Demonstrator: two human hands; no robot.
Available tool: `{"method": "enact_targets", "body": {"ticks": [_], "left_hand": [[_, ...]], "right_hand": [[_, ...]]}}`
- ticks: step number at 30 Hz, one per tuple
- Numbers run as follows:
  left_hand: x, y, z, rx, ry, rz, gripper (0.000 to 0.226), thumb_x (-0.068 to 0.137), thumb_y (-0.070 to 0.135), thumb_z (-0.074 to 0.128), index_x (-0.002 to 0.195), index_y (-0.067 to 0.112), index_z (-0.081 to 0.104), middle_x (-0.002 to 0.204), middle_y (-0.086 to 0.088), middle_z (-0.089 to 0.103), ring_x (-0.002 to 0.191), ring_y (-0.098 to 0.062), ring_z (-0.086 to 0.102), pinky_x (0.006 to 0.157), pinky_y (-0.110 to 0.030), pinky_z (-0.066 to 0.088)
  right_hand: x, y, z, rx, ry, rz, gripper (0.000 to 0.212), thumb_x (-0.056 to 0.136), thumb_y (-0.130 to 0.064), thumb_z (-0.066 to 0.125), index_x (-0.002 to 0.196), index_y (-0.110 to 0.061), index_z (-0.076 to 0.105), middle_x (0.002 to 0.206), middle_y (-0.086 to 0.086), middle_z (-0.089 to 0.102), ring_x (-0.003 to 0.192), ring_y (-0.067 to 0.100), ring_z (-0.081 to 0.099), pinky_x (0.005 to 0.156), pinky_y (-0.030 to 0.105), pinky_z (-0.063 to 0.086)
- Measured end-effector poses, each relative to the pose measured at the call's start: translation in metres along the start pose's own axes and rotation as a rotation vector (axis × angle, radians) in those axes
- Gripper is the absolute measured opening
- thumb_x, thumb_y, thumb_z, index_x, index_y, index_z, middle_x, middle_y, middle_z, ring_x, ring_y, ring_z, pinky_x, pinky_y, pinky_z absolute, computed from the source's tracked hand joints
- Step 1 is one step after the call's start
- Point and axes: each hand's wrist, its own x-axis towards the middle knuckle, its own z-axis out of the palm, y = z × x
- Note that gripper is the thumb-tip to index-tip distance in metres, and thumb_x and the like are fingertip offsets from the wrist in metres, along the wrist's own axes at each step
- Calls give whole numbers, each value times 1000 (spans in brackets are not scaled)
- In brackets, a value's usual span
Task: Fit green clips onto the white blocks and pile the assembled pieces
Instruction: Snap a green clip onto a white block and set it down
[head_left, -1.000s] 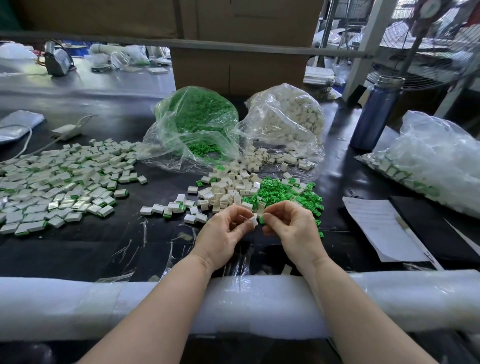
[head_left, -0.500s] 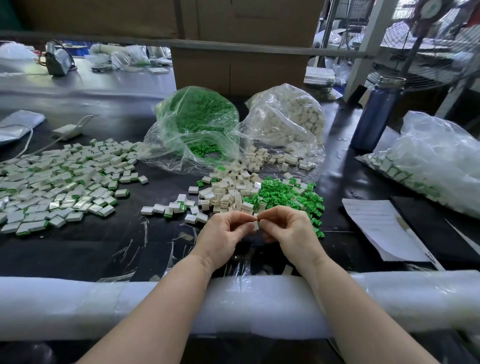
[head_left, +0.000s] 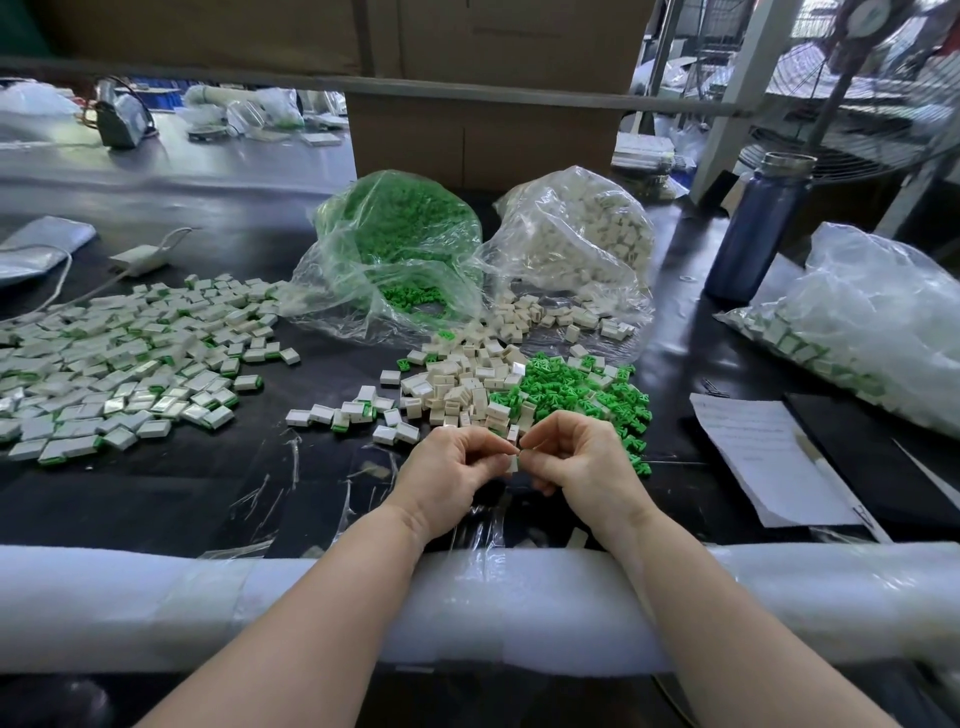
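Assembled pieces (head_left: 119, 358), white with green edges, lie spread in a broad pile at the left of the dark surface (head_left: 156, 499); a white adapter with cord (head_left: 139, 258) sits behind them. Near the middle, a short row of finished pieces (head_left: 345, 415) lies just beside a heap of loose white blocks (head_left: 462, 382). Behind stand a clear bag of green clips (head_left: 400, 244) and a clear bag of white blocks (head_left: 576, 244). At the front edge the left hand (head_left: 447, 480) and right hand (head_left: 582, 460) meet, fingers curled, both pinching one small white block (head_left: 513, 462) between their fingertips; any clip on it is hidden. Loose green clips (head_left: 582, 389) lie just beyond the right hand. Further right are a blue bottle (head_left: 753, 234), a paper sheet (head_left: 763, 457) whose writing is too faint to read, and a bag of finished pieces (head_left: 857, 332).
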Motion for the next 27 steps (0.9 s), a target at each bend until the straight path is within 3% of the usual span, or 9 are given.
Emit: {"method": "enact_targets", "body": {"ticks": [5,12,20,27], "left_hand": [[0,0,-1,33,-12,4,16,83,8,67,79,22,71,79,2,69,83,-15,63,93,-40,49],[1,-2,-1,82,1,17,15,80,11,70,77,26,71,83,-2,70,89,-22,64,93,-42,48],[0,-2,0,97,-21,40,22,81,9,69,74,30,69,79,5,67,86,-16,63,93,-40,48],[2,-5,3,74,-3,43,13,84,16,67,88,27,70,90,2,71,92,-16,65,93,-40,49]], "right_hand": [[0,0,0,-5,-14,19,21,76,9,68,71,-11,60,55,-1,59,43,7,52,43,18,44],[0,-2,-1,-26,-26,25,21,75,10,68,71,-9,60,59,6,59,42,9,52,43,18,43],[-1,-3,-2,-42,-47,26,21,75,10,68,70,-10,61,57,3,60,42,7,52,42,17,43],[-1,-2,-1,69,33,16,17,76,9,67,76,-7,60,49,-4,60,42,4,54,44,16,44]]}}
